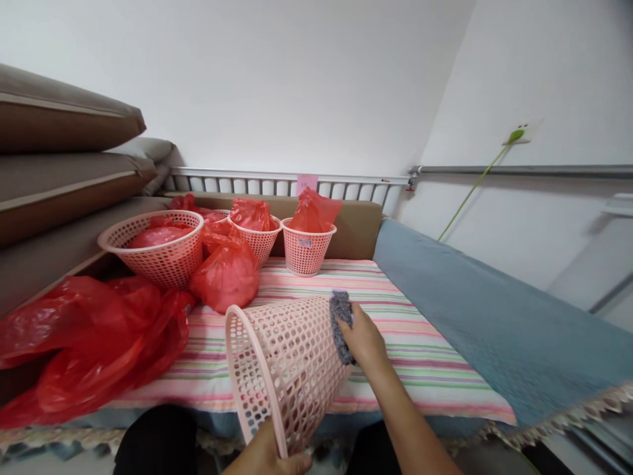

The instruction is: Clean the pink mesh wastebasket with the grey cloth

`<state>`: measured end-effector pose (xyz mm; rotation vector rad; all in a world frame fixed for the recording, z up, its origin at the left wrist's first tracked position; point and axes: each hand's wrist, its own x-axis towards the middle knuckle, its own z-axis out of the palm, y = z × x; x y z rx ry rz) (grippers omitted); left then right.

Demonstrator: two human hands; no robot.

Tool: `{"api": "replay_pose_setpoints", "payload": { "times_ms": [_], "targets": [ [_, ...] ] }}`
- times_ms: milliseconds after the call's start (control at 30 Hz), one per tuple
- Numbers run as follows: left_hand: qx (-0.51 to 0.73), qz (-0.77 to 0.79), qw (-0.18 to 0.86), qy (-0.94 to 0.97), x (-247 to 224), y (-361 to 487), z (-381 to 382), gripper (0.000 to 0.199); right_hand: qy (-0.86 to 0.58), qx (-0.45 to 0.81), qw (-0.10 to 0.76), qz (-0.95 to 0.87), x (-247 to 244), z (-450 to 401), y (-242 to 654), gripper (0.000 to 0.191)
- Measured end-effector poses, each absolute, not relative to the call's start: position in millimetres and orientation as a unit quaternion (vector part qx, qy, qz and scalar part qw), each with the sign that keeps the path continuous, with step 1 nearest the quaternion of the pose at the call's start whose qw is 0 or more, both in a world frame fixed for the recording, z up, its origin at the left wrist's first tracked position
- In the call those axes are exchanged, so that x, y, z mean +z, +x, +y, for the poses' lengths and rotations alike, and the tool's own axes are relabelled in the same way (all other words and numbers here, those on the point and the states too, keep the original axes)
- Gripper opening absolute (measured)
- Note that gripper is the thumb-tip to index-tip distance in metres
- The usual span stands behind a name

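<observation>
A pink perforated plastic basket [301, 349] lies tipped on its side in front of me, its wide mouth facing left. My left hand [274, 452] grips its rim at the bottom of the view, thumb outside. With my right hand [363, 336] I hold a grey fuzzy cleaning cloth [341, 326] against the basket's base end. Just beyond the basket sits a red plastic bag [227, 274] with pinkish contents that I cannot make out.
Several pink baskets with red bags stand behind, including an upright one [307, 254] and a larger one [158, 254]. Loose red plastic bags [93, 336] lie left on the striped cloth [395, 330]. Stacked cushions [64, 178] rise at left; a blue-covered armrest [484, 303] borders the right.
</observation>
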<state>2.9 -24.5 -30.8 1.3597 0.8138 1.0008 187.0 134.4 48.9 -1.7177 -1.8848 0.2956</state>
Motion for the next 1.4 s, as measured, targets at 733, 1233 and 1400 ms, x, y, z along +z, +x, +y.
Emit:
{"api": "replay_pose_setpoints", "payload": {
  "times_ms": [733, 1233, 1400],
  "targets": [
    [0.48, 0.414, 0.549, 0.545, -39.1, 12.9, -14.9, 0.039, -0.423, 0.165, 0.304, -0.837, 89.8, 29.1, 108.9, 0.035],
    [0.465, 0.344, 0.605, 0.546, -17.9, 11.5, -28.9, 0.066, -0.464, 0.118, 0.29, -0.829, 102.2, 71.7, 86.3, 0.026],
    [0.47, 0.336, 0.606, 0.547, -19.1, 14.0, -20.0, 0.058, -0.435, 0.128, 0.294, -0.842, 100.6, 46.8, 92.1, 0.032]
  ]
}}
